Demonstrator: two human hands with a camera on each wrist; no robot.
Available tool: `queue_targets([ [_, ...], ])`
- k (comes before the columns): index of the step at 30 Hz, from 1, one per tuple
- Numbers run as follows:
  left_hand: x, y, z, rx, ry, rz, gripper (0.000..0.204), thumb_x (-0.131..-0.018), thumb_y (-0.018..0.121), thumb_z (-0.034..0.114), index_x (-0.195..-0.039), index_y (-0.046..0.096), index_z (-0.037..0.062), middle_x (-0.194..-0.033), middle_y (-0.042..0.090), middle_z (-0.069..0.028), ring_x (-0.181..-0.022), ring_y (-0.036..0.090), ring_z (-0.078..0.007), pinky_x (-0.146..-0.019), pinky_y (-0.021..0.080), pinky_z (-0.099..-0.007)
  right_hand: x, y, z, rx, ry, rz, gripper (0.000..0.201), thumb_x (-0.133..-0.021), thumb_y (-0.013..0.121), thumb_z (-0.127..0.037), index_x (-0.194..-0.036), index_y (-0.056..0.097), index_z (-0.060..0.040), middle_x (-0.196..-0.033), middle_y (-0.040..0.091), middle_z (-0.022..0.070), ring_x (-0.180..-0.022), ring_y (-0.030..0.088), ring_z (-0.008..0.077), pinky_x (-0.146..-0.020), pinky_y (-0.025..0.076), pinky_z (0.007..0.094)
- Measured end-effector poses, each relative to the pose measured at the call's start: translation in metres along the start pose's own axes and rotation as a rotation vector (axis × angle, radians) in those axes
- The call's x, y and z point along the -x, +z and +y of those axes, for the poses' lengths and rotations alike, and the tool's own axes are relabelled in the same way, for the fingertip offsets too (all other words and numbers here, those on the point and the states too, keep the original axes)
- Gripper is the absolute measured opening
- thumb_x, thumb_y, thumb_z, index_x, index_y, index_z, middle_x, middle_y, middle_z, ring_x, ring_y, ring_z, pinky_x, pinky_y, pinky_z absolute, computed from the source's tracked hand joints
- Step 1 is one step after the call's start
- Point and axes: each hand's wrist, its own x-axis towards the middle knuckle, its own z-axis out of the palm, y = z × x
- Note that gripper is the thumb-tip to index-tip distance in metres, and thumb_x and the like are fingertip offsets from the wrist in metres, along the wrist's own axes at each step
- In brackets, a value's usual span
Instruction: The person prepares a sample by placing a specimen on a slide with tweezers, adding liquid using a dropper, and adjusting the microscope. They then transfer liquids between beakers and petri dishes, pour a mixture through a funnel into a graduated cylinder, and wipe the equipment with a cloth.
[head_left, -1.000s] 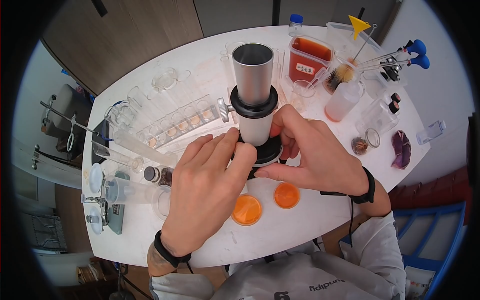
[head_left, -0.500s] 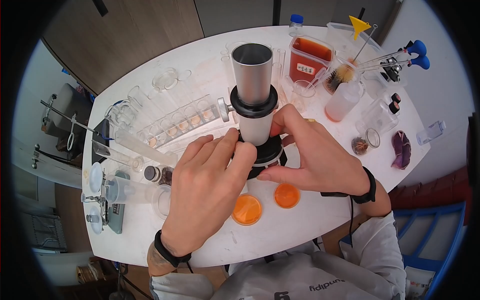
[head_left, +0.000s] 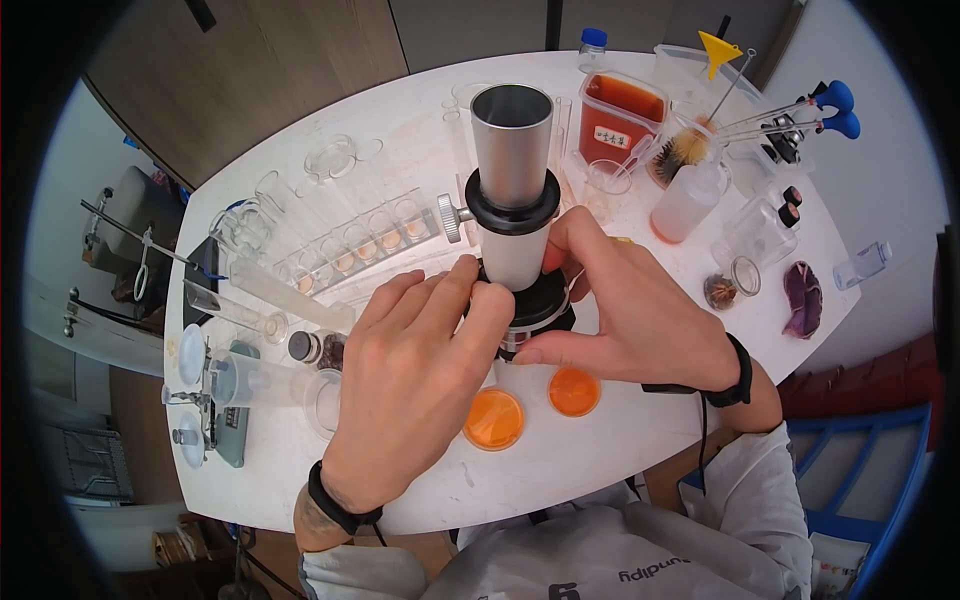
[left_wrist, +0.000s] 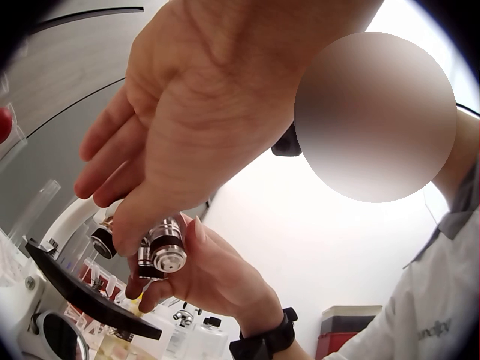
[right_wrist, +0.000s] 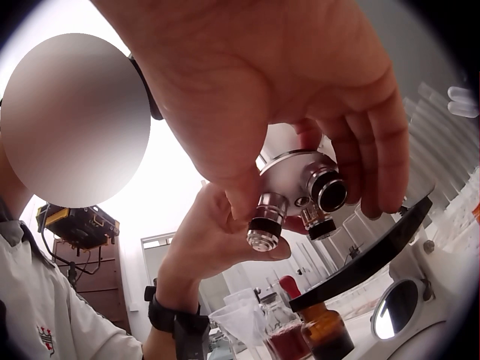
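Note:
A microscope (head_left: 513,258) stands upright between both hands, its silver tube (head_left: 514,150) uppermost. Below its black collar is the revolving nosepiece (right_wrist: 289,176), which carries several metal objective lenses (left_wrist: 166,251). My left hand (head_left: 410,385) holds the nosepiece from the left, its thumb beside the objectives in the left wrist view. From the right, my right hand (head_left: 645,315) grips the same part, thumb at the front near an objective and fingers round the far side. The black stage (right_wrist: 367,259) and round mirror (right_wrist: 395,309) sit lower down.
Two orange round dishes (head_left: 493,419) lie in front of the microscope. Left are a test tube rack (head_left: 365,245), glass tubes and a small balance (head_left: 237,440). Right are a tub of red liquid (head_left: 620,125), a wash bottle (head_left: 688,205) and jars.
The nosepiece has turned between my hands: its objectives have swung round, and a metal one now shows at the front by my right thumb. The tube has shifted slightly right.

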Motion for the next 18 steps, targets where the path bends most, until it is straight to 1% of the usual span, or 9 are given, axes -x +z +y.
queue_targets([
  [5, 0.0008, -0.0005, -0.0004, -0.009, -0.001, -0.012, 0.027, -0.077, 0.07, 0.004, -0.101, 0.058, 0.0031, -0.113, 0.072, -0.0203, -0.094, 0.072, -0.0302, -0.094, 0.055, -0.043, -0.0006, -0.0005, -0.0042, 0.01, 0.045, -0.02, 0.063, -0.081, 0.089, -0.03, -0.113, 0.045, -0.0002, -0.093, 0.069, 0.023, -0.084, 0.072, 0.041, -0.07, 0.055, 0.0424],
  [9, 0.0011, -0.0019, -0.0002, -0.009, 0.002, -0.039, 0.028, -0.078, 0.069, 0.003, -0.104, 0.058, 0.0028, -0.116, 0.07, -0.0213, -0.098, 0.072, -0.0311, -0.096, 0.055, -0.0442, -0.0011, -0.0025, -0.0072, 0.012, 0.06, -0.033, 0.06, -0.082, 0.088, -0.028, -0.112, 0.044, 0.0, -0.092, 0.07, 0.0225, -0.082, 0.073, 0.0389, -0.068, 0.056, 0.0412],
  [15, 0.0016, -0.0091, 0.003, 0.041, -0.033, -0.132, 0.044, -0.073, 0.081, 0.014, -0.108, 0.057, 0.0028, -0.121, 0.069, -0.024, -0.107, 0.071, -0.0336, -0.1, 0.053, -0.0465, -0.0016, -0.0013, -0.0075, -0.003, 0.066, -0.023, 0.057, -0.083, 0.087, -0.024, -0.111, 0.044, 0.0003, -0.092, 0.071, 0.0224, -0.079, 0.074, 0.0369, -0.066, 0.057, 0.0395],
  [18, 0.0017, -0.008, 0.0024, 0.051, -0.021, -0.111, 0.05, -0.07, 0.085, 0.02, -0.108, 0.057, 0.003, -0.122, 0.069, -0.0247, -0.107, 0.071, -0.0339, -0.1, 0.052, -0.0469, -0.0019, -0.0015, -0.0086, 0.001, 0.083, -0.032, 0.055, -0.083, 0.086, -0.022, -0.111, 0.044, 0.0005, -0.092, 0.071, 0.0222, -0.079, 0.075, 0.0368, -0.065, 0.057, 0.0392],
])
